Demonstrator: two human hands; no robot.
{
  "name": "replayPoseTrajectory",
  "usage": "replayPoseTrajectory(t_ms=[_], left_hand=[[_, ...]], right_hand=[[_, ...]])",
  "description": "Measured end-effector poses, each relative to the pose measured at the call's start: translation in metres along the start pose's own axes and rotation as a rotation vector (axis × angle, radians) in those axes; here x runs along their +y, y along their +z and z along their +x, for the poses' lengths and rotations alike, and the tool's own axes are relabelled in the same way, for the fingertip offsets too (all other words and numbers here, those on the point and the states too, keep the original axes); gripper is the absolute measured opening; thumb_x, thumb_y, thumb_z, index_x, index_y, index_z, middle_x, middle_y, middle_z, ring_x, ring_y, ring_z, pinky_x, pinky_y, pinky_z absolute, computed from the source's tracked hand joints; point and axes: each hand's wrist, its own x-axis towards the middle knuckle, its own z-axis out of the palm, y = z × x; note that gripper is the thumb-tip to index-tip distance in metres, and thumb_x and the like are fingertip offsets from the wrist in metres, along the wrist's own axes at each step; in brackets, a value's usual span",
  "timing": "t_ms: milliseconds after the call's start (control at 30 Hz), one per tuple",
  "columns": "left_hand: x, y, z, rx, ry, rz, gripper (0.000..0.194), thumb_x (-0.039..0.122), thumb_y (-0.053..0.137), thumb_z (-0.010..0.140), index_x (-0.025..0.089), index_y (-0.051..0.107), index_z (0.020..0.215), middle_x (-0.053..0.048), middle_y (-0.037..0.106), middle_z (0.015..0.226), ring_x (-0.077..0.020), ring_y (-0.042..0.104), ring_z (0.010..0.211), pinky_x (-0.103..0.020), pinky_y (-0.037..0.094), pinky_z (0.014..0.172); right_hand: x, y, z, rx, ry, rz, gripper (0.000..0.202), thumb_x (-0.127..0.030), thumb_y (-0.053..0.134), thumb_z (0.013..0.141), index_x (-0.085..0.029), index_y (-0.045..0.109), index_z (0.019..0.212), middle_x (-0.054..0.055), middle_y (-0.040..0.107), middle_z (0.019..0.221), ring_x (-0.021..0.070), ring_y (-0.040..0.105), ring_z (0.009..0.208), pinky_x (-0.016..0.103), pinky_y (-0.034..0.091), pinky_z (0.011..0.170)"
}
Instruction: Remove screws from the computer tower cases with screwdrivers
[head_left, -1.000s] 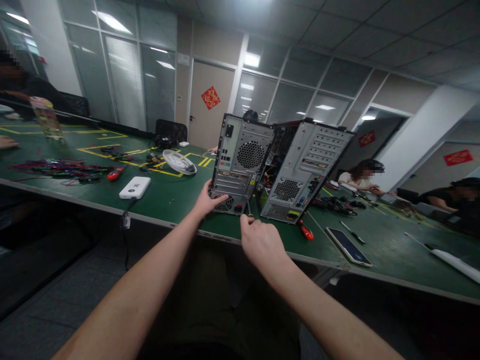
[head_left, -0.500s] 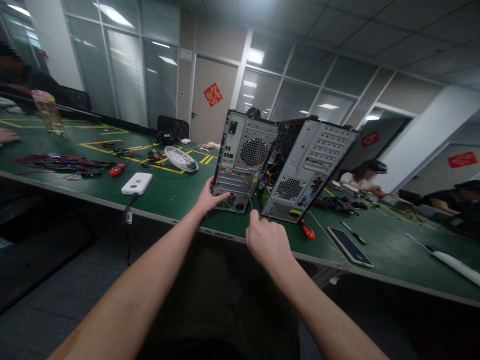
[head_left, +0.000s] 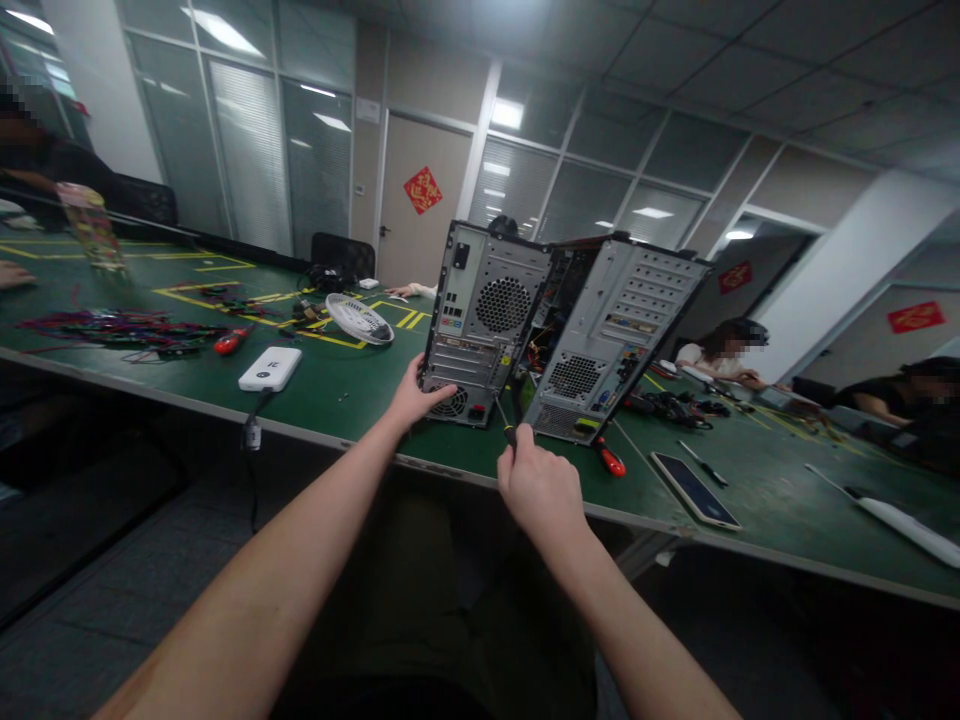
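Two computer cases stand upright side by side, backs toward me: the left computer case (head_left: 469,345) and the right computer case (head_left: 581,345). My left hand (head_left: 412,398) grips the left case's lower left edge, its thumb lying across the back near the round vent. In my right hand (head_left: 541,482) is a screwdriver (head_left: 511,434) with a dark, yellow-ringed handle. Its thin shaft points up at the left case's lower right edge; what the tip touches is too small to tell. My right fingers are closed, most of the handle hidden inside them.
On the green table (head_left: 360,395) are a white power bank (head_left: 271,369), cables (head_left: 120,328), a red-handled tool (head_left: 231,341) and a white basket (head_left: 358,318). Rightward lie another red-handled tool (head_left: 612,459), a phone (head_left: 694,490) and a white-handled tool (head_left: 904,525). Other people sit around.
My right hand has turned and shifted slightly, and more of the screwdriver's handle now shows above the fingers. My left hand keeps its grip on the case. The whole view has shifted slightly.
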Motion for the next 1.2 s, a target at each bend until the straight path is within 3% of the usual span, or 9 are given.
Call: replayPoseTrajectory(t_ms=[300, 400, 467, 533, 633, 733, 833, 1033, 1200], left_hand=[[0.001, 0.001, 0.001, -0.029, 0.003, -0.018, 0.114, 0.055, 0.094, 0.065, 0.020, 0.039, 0.159, -0.020, 0.056, 0.157, -0.0339, 0.058, 0.143, -0.051, 0.040, 0.125], [0.000, -0.003, -0.001, -0.028, -0.018, 0.022, 0.131, 0.057, 0.097, 0.058, 0.020, 0.030, 0.164, -0.023, 0.046, 0.164, -0.0377, 0.047, 0.153, -0.054, 0.033, 0.129], [0.001, -0.015, -0.003, 0.007, -0.036, 0.116, 0.134, 0.058, 0.098, 0.055, 0.019, 0.031, 0.165, -0.025, 0.039, 0.168, -0.0411, 0.040, 0.157, -0.056, 0.029, 0.131], [0.003, -0.037, -0.005, 0.071, -0.030, 0.204, 0.118, 0.061, 0.092, 0.064, 0.017, 0.038, 0.160, -0.025, 0.042, 0.165, -0.0395, 0.048, 0.151, -0.054, 0.038, 0.126], [0.007, -0.085, -0.003, 0.172, -0.046, 0.389, 0.074, 0.064, 0.075, 0.082, 0.014, 0.062, 0.136, -0.022, 0.067, 0.135, -0.0335, 0.067, 0.124, -0.050, 0.051, 0.113], [0.008, -0.134, 0.003, 0.205, -0.096, 0.638, 0.049, 0.056, 0.075, 0.080, 0.019, 0.072, 0.112, -0.015, 0.075, 0.115, -0.0319, 0.070, 0.112, -0.049, 0.052, 0.111], [0.001, -0.163, 0.007, 0.178, -0.151, 0.811, 0.040, 0.051, 0.079, 0.073, 0.020, 0.074, 0.099, -0.015, 0.077, 0.107, -0.0330, 0.072, 0.107, -0.048, 0.054, 0.108], [-0.012, -0.165, 0.003, 0.060, -0.091, 0.905, 0.024, 0.048, 0.078, 0.072, 0.026, 0.076, 0.082, -0.011, 0.078, 0.086, -0.0311, 0.074, 0.098, -0.041, 0.057, 0.101], [0.008, -0.159, 0.000, 0.052, -0.225, 0.993, 0.012, 0.032, 0.073, 0.076, 0.021, 0.076, 0.078, -0.013, 0.080, 0.089, -0.0286, 0.073, 0.096, -0.037, 0.055, 0.097]], right_hand=[[0.009, 0.009, -0.006, 0.048, 0.180, 0.359, 0.017, -0.029, 0.049, 0.106, -0.020, 0.061, 0.114, 0.005, 0.074, 0.080, 0.0223, 0.070, 0.070, 0.028, 0.036, 0.064], [0.016, 0.018, -0.020, 0.151, 0.208, 0.566, 0.018, -0.033, 0.050, 0.103, -0.021, 0.061, 0.110, 0.003, 0.072, 0.076, 0.0216, 0.068, 0.065, 0.028, 0.037, 0.061], [0.019, 0.025, -0.034, 0.213, 0.216, 0.697, 0.020, -0.038, 0.050, 0.102, -0.023, 0.061, 0.106, 0.002, 0.071, 0.074, 0.0223, 0.068, 0.062, 0.028, 0.040, 0.059], [0.018, 0.034, -0.052, 0.215, 0.206, 0.794, 0.022, -0.043, 0.050, 0.102, -0.024, 0.061, 0.104, 0.002, 0.071, 0.072, 0.0225, 0.070, 0.061, 0.028, 0.042, 0.058], [0.013, 0.048, -0.084, 0.200, 0.162, 0.914, 0.021, -0.042, 0.053, 0.102, -0.024, 0.063, 0.108, 0.003, 0.076, 0.079, 0.0219, 0.075, 0.067, 0.027, 0.050, 0.062], [0.006, 0.065, -0.114, 0.197, 0.120, 0.985, 0.019, -0.039, 0.055, 0.103, -0.024, 0.064, 0.110, 0.004, 0.080, 0.086, 0.0215, 0.079, 0.073, 0.027, 0.056, 0.065], [0.000, 0.084, -0.139, 0.239, 0.030, 1.002, 0.017, -0.036, 0.056, 0.104, -0.024, 0.065, 0.112, 0.005, 0.082, 0.092, 0.0213, 0.081, 0.077, 0.026, 0.061, 0.066], [-0.010, 0.118, -0.167, 0.365, -0.002, 0.940, 0.019, -0.034, 0.055, 0.106, -0.023, 0.066, 0.118, 0.006, 0.081, 0.096, 0.0222, 0.081, 0.078, 0.030, 0.065, 0.071], [-0.010, 0.126, -0.172, 0.439, -0.133, 0.913, 0.019, -0.032, 0.054, 0.107, -0.022, 0.065, 0.120, 0.005, 0.081, 0.093, 0.0195, 0.081, 0.073, 0.025, 0.064, 0.066]])
